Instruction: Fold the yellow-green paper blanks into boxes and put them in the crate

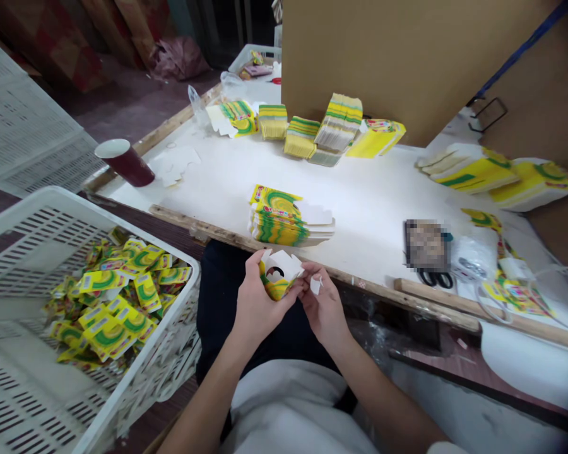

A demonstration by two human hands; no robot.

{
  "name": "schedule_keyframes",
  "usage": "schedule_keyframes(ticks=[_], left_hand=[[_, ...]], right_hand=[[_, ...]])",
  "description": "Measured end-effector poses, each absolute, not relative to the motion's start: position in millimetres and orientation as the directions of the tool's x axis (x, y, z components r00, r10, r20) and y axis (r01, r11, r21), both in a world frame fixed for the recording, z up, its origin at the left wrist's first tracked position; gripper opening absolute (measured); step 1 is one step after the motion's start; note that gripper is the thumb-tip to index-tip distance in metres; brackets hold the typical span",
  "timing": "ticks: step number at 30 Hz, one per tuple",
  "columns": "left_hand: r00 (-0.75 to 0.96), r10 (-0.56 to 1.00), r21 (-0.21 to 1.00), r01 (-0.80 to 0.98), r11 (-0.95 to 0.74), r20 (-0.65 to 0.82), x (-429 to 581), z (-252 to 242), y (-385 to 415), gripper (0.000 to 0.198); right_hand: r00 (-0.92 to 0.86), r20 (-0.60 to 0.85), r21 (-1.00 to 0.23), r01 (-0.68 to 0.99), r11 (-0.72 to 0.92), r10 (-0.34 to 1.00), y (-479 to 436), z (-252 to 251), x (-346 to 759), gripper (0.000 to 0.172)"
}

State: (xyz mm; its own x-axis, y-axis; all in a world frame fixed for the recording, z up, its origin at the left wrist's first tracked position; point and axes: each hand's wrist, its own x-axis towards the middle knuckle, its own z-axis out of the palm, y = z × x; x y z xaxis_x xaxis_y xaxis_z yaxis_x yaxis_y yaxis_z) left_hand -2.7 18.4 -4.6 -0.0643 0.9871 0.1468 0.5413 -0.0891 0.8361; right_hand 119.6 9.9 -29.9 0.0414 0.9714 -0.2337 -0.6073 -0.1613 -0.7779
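Over my lap, just off the table's near edge, my left hand (264, 299) grips a small yellow and green carton (279, 287). Its white flaps stand up at the top, and a dark round hole shows in it. My right hand (322, 302) is close at the carton's right side, with a small white paper piece (316, 285) pinched between its fingers; whether the piece is joined to the carton I cannot tell. Beyond my hands, a stack of flattened cartons (284, 217) of the same print lies on the white table (208, 183).
At my left stands a white plastic basket (42, 205) holding many small yellow packets (118, 315). A dark red cup (127, 164) leans at the table's left. Bundled cards (338, 123) line the back. Scissors (435, 279) and more flat cartons (483, 170) lie right.
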Motion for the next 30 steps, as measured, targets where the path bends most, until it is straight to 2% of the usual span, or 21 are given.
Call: schedule_keyframes(ticks=[3,6,8,12,15,23,26,30], left_hand=[[-0.04,0.982,0.814,0.566,-0.128,0.182,-2.7,-5.2,18.7,0.071],[-0.014,0.977,0.807,0.566,-0.169,0.215,-3.0,-5.4,19.3,0.073],[0.001,0.975,0.804,0.566,-0.184,0.222,-3.1,-5.5,19.2,0.074],[0.041,0.977,0.803,0.563,-0.196,0.21,-2.9,-6.4,18.4,0.073],[0.057,0.978,0.799,0.568,-0.196,0.2,-2.1,-7.4,18.3,0.074],[0.073,0.966,0.757,0.608,-0.239,0.246,1.5,-10.7,18.6,0.051],[0.087,0.97,0.746,0.625,-0.23,0.226,0.1,-11.6,18.1,0.05],[0.115,0.977,0.747,0.629,-0.213,0.181,-3.1,-11.3,17.8,0.051]], right_hand=[[0.012,-0.259,-0.749,-0.633,-0.193,0.966,12.1,-25.8,120.2,0.036],[0.101,-0.249,-0.724,-0.68,-0.116,0.963,16.2,-23.7,122.5,0.05],[0.066,-0.221,-0.732,-0.67,-0.121,0.973,18.0,-23.0,124.3,0.054],[-0.132,-0.155,-0.84,-0.505,-0.201,0.979,18.1,-21.6,127.1,0.038],[-0.128,-0.129,-0.885,-0.433,-0.173,0.983,19.6,-20.3,129.7,0.029],[-0.038,-0.236,-0.811,-0.544,-0.218,0.971,30.7,-14.2,125.4,0.026],[-0.054,-0.208,-0.864,-0.458,-0.209,0.977,30.4,-17.2,125.8,0.03],[-0.025,-0.097,-0.958,-0.268,-0.1,0.995,26.1,-24.9,134.1,0.03]])
